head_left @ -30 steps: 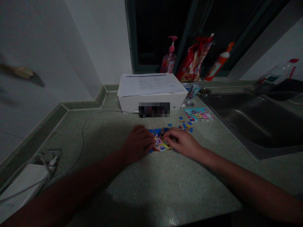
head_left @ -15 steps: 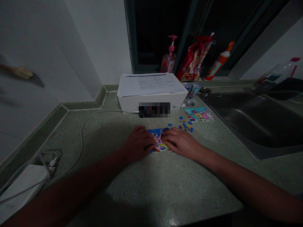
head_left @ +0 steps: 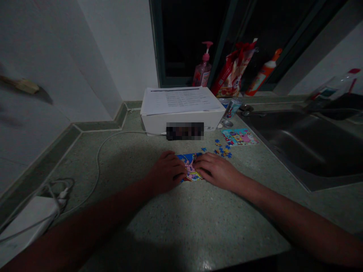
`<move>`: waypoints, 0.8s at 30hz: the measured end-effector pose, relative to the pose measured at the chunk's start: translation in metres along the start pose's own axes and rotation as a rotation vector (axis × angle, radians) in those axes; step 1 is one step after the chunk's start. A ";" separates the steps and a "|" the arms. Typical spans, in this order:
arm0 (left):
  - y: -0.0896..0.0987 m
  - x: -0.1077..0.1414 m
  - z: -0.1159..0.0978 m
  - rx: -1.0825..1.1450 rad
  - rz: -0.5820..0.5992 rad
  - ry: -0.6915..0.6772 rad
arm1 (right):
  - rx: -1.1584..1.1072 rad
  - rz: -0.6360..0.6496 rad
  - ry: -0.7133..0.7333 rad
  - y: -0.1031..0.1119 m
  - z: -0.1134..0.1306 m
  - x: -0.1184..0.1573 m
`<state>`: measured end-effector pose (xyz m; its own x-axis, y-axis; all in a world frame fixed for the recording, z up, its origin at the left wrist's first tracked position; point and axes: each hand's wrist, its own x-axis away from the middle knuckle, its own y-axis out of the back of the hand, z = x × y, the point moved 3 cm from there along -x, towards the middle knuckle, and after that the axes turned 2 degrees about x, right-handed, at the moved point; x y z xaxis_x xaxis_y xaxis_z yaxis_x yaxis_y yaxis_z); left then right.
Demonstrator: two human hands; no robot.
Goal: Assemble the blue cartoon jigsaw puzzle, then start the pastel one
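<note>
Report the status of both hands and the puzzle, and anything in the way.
Left hand and right hand on puzzle, either side. Puzzle partly covered, on counter. Loose pieces beyond, not touching hands.

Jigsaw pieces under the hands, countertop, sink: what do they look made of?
The jigsaw pieces look like printed card, flat and thin, though too small to be sure. The countertop looks like polished terrazzo: speckled chips, glare near the front. The sink looks like stainless steel: grey metallic sheen.
</note>
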<state>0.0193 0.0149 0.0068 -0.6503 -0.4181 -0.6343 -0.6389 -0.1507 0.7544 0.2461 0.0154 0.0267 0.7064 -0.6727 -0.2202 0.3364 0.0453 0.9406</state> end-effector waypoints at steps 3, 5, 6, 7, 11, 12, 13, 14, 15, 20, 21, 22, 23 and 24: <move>-0.001 0.001 0.000 0.002 -0.006 -0.019 | 0.006 0.003 -0.002 0.001 0.000 0.000; -0.001 0.001 0.000 0.022 -0.010 -0.019 | 0.007 0.004 -0.004 0.002 0.001 0.000; 0.000 0.001 0.000 0.029 -0.010 -0.010 | 0.008 0.004 -0.004 0.002 0.001 0.000; 0.000 0.001 -0.001 0.032 -0.005 -0.002 | 0.007 0.004 -0.002 0.002 0.001 0.000; 0.002 -0.001 -0.002 0.023 0.030 0.026 | -0.002 0.000 0.000 0.002 0.001 0.000; 0.002 -0.001 -0.003 0.025 0.031 0.023 | -0.002 -0.002 0.003 0.001 0.001 0.000; 0.002 -0.001 -0.003 0.028 0.028 0.022 | -0.001 -0.004 0.006 0.001 0.001 0.000; 0.002 -0.001 -0.003 0.030 0.019 0.019 | -0.001 -0.006 0.008 0.001 0.001 0.000; 0.002 -0.002 -0.003 0.031 0.009 0.018 | -0.001 -0.007 0.010 0.001 0.001 0.000; 0.002 -0.002 -0.002 0.025 0.026 0.013 | 0.018 0.010 0.005 0.000 0.001 0.000; 0.002 -0.003 -0.003 0.023 0.036 0.010 | 0.023 0.011 0.005 0.001 0.001 0.000; 0.003 -0.002 -0.003 0.021 0.039 0.005 | 0.024 0.010 0.005 0.001 0.001 0.000; 0.003 -0.002 -0.003 0.018 0.039 0.004 | 0.023 0.006 0.006 0.001 0.002 0.000; 0.003 -0.002 -0.003 0.016 0.038 0.004 | 0.019 0.000 0.005 0.002 0.002 0.000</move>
<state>0.0198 0.0126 0.0112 -0.6724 -0.4273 -0.6044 -0.6202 -0.1205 0.7751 0.2455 0.0141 0.0288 0.7096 -0.6689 -0.2214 0.3243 0.0311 0.9455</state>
